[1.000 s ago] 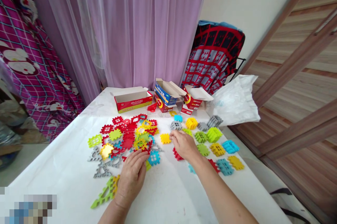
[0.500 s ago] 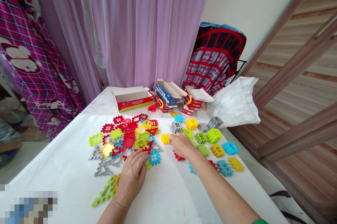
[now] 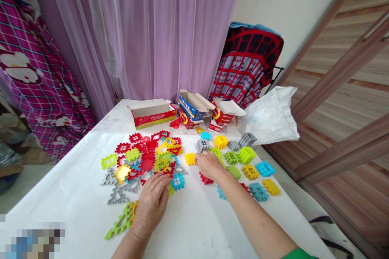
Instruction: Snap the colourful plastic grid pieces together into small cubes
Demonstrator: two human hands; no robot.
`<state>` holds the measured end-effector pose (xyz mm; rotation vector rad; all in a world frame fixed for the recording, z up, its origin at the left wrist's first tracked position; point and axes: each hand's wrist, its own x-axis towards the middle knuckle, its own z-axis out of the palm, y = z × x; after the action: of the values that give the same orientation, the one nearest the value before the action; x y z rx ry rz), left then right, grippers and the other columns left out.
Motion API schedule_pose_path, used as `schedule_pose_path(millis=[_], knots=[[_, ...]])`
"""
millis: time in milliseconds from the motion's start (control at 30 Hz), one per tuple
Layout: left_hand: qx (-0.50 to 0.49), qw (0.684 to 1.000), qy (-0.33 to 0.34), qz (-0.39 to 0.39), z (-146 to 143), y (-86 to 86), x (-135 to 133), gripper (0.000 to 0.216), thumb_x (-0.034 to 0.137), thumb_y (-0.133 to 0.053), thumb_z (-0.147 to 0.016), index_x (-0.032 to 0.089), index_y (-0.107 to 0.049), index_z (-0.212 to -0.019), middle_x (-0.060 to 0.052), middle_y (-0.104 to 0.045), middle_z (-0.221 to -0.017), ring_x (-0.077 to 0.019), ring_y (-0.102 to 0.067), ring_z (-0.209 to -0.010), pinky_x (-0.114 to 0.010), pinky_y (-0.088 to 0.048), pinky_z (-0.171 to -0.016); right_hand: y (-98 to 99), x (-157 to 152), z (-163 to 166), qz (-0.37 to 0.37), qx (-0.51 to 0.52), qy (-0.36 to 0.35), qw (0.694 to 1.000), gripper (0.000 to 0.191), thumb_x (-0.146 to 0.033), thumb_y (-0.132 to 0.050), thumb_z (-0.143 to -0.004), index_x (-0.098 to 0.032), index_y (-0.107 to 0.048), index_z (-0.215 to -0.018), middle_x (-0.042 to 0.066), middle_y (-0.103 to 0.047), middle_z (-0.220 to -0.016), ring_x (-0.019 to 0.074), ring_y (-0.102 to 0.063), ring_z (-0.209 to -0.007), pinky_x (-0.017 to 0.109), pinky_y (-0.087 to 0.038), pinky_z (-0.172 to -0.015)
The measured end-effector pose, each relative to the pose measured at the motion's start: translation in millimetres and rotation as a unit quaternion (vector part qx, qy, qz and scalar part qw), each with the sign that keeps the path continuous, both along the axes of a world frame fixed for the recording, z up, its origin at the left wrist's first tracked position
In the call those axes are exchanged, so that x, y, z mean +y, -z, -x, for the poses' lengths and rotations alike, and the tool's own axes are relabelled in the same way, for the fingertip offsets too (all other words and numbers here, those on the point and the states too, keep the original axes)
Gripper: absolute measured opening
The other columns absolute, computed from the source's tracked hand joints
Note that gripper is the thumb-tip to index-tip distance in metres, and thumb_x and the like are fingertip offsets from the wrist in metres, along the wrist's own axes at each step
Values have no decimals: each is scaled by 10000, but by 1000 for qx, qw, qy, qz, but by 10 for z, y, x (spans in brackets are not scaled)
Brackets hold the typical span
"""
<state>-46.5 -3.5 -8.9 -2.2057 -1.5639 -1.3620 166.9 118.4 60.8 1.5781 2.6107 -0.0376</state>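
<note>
Flat plastic waffle tiles (image 3: 146, 159) in red, green, yellow, blue and grey lie in a loose heap on the white table (image 3: 194, 226). My left hand (image 3: 152, 204) rests flat near the heap's front edge, fingers together and stretched toward a blue tile (image 3: 178, 181). My right hand (image 3: 209, 165) lies over a red piece (image 3: 205, 178), its fingertips at a yellow tile (image 3: 190, 158); whether it grips anything is hidden. To its right stand several assembled small cubes (image 3: 246, 155) in green, yellow, blue and grey.
Open cardboard boxes, one red (image 3: 152, 115), one blue (image 3: 193, 107) and another red (image 3: 223, 115), stand at the table's far side. A white plastic bag (image 3: 270, 117) lies at the right edge. A chair with a red patterned cover (image 3: 249, 64) stands behind; curtains hang beyond.
My right hand has drawn slightly left toward the yellow tile. My left hand has stayed in place.
</note>
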Motion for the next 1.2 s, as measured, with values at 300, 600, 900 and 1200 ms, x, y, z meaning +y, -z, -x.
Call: schedule_pose_path(millis=[300, 600, 900, 1200], knots=[[-4, 1000, 0, -5, 0, 3, 7, 226, 157, -503, -896, 236, -662, -1036, -59, -747, -1012, -217, -666, -1016, -408, -547, -894, -193, -215, -36, -46, 171, 60, 982, 268, -214, -412, -926, -225, -625, -1089, 47, -731, -935, 192, -657, -928, 261, -417, -776], [14, 1000, 8, -22, 26, 16, -31, 239, 140, -478, -893, 235, -668, -1003, -51, -752, -937, -181, -696, -875, -333, -565, -803, 511, -1020, 333, -11, 321, -22, 947, 260, -192, -402, -917, -233, -651, -979, 30, -740, -887, 160, -684, -826, 216, -445, -729], [69, 997, 15, -31, 2, -48, -203, 240, 112, -487, -865, 233, -667, -968, -43, -755, -910, -180, -696, -848, -320, -557, -774, 620, -1121, 298, -6, 332, -12, 943, 243, -164, -432, -896, -235, -661, -929, 22, -739, -875, 166, -685, -841, 216, -440, -742], [84, 996, -35, -12, -5, -94, -467, 251, 95, -461, -866, 227, -667, -924, -40, -752, -873, -183, -694, -856, -340, -555, -791, 704, -1082, 267, 8, 377, 2, 926, 270, -214, -403, -886, -243, -665, -940, 26, -750, -860, 191, -699, -816, 237, -452, -707]])
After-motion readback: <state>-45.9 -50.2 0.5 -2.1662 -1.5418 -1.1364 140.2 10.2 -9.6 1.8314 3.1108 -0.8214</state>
